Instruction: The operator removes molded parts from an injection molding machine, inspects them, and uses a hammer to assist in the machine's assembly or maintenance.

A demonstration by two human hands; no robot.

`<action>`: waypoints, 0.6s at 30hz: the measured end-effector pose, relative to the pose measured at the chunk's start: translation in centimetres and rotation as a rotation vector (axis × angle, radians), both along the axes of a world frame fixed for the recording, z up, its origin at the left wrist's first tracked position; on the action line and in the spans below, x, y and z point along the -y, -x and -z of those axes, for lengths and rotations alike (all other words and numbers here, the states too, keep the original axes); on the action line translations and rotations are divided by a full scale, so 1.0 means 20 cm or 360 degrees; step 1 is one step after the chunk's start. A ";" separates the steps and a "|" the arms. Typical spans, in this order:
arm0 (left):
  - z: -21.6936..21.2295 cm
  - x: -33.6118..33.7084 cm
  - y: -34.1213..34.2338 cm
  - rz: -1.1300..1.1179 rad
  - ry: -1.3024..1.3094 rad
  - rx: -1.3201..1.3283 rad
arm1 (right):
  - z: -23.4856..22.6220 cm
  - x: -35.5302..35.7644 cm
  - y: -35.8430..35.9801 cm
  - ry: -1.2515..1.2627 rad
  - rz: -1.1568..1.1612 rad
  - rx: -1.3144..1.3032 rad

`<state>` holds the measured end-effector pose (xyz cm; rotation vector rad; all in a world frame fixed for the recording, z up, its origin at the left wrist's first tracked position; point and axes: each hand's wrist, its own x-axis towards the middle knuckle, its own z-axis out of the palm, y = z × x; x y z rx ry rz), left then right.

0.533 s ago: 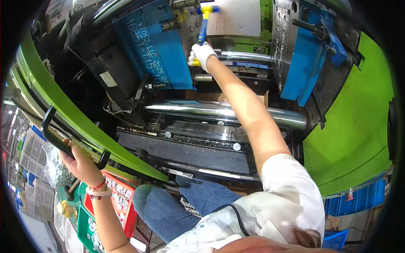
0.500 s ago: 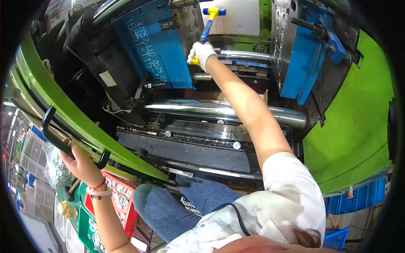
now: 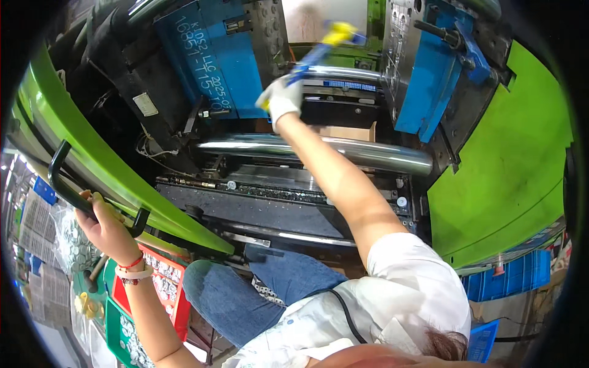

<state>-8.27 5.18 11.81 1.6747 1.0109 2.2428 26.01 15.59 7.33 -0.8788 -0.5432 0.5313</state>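
A gloved right hand grips a blue and yellow tool inside a machine, while the left hand clasps a black door handle.

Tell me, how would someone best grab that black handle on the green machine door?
Wrap the fingers around the straight middle of the black handle, coming from the outside, away from the green door. It is a bar bent in at both ends, standing off the panel, so fingers fit behind it. The left hand grips it near its lower end.
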 end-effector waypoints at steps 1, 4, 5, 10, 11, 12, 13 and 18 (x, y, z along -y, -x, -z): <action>0.02 -0.01 0.03 0.0071 0.0038 0.0009 | 0.01 0.05 0.07 0.0374 -0.0180 0.0114; 0.00 0.01 0.03 0.0086 0.0027 -0.0022 | 0.04 0.06 -0.09 0.0216 -0.0422 -0.0139; 0.00 0.02 0.03 0.0003 -0.0008 -0.0061 | 0.02 0.09 -0.14 0.0083 -0.0456 -0.0176; -0.02 0.02 0.02 -0.0016 -0.0082 -0.0033 | 0.02 0.03 -0.27 -0.0308 0.0018 -0.0178; -0.01 0.01 0.01 -0.0061 -0.0127 -0.0049 | 0.02 0.00 -0.27 -0.0349 0.0057 -0.0230; -0.01 0.01 0.01 -0.0060 -0.0128 -0.0056 | 0.02 -0.03 -0.24 -0.0389 0.0092 -0.0283; -0.01 0.01 0.01 -0.0011 -0.0076 -0.0055 | 0.03 -0.05 -0.19 -0.0339 -0.0011 -0.0305; 0.00 0.03 0.02 0.0019 0.0011 -0.0036 | 0.05 0.08 -0.04 0.0254 -0.0715 -0.0012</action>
